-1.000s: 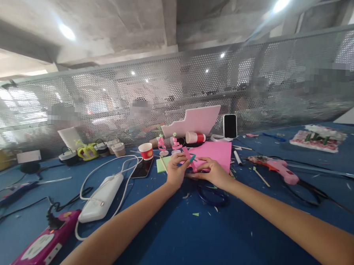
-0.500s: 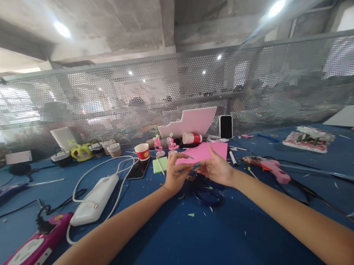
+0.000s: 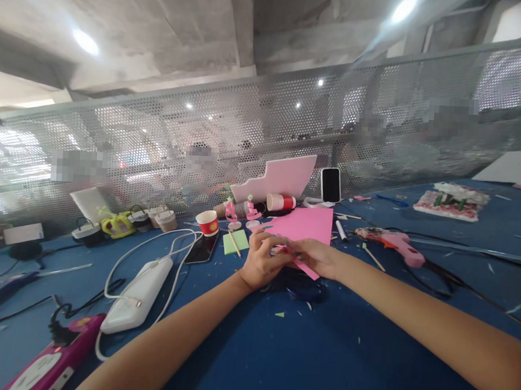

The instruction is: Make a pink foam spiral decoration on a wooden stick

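Observation:
My left hand (image 3: 263, 258) and my right hand (image 3: 317, 257) meet over the middle of the blue table, their fingers bent and closed together. A narrow pink paper strip (image 3: 308, 269) is pinched between them, its free end slanting down below my right hand. My fingers hide the rest of the strip. Just behind the hands lies a larger pink paper sheet (image 3: 314, 222). Dark blue loop handles (image 3: 307, 289), apparently of scissors, lie beneath the hands, partly covered. To the left is a green paper square (image 3: 235, 242) with a small stick across it.
Left stand a red paper cup (image 3: 207, 222), a dark phone (image 3: 202, 249), a white power bank (image 3: 139, 296) with cable and a magenta power strip (image 3: 60, 353). Right lies a pink glue gun (image 3: 397, 244). Small pink figures (image 3: 251, 208) and a pink foam board (image 3: 283, 179) stand behind.
Both hands have come closer together, and my left fingers have curled inward. The pink strip's end now shows below my right hand, where it was not visible before.

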Demonstrator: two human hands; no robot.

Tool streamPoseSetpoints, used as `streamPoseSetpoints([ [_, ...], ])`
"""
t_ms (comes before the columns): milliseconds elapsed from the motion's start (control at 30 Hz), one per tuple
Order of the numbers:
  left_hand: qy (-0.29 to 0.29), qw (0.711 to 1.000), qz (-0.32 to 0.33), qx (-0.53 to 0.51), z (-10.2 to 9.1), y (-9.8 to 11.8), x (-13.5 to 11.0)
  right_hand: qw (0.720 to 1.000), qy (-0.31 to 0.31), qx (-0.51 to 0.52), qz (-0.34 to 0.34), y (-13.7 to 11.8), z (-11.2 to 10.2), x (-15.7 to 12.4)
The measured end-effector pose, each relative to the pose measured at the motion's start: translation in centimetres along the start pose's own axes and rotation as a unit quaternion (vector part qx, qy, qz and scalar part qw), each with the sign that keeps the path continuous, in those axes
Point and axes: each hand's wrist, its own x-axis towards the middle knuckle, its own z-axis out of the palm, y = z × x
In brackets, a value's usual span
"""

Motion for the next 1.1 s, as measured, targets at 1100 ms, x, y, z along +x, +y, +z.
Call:
streamPoseSetpoints([
  [1100,-0.153,0.985,-0.071,0.038,-0.2,-2.0,-0.6,0.985,0.143,-0.001,-0.094,-0.1,1.3,0.2],
])
